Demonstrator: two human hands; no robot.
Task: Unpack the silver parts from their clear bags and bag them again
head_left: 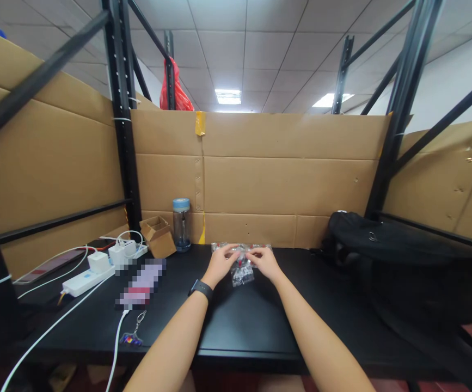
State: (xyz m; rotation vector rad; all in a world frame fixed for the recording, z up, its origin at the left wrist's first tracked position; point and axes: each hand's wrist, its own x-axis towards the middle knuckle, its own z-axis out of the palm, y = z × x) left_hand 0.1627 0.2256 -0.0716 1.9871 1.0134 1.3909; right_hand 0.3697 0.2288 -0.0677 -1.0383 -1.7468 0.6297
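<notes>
Near the back of the black table, my left hand (pixel 221 263) and my right hand (pixel 265 262) work close together over small clear plastic bags. One crinkled clear plastic bag (pixel 242 276) with red bits hangs or lies between them, and the thumbs and fingers of both hands are closed on its upper part. More clear plastic (pixel 219 246) shows behind my left fingers and beyond my right hand. What the bags hold is too small to make out. A dark watch (pixel 200 290) is strapped round my left wrist.
To the left are a white power strip (pixel 92 277), a blurred phone (pixel 142 284) on a white cable, a keyring charm (pixel 133 338), a small open cardboard box (pixel 158 237) and a blue-lidded bottle (pixel 182 226). A black backpack (pixel 403 272) lies right. Cardboard walls (pixel 260 185) enclose the table.
</notes>
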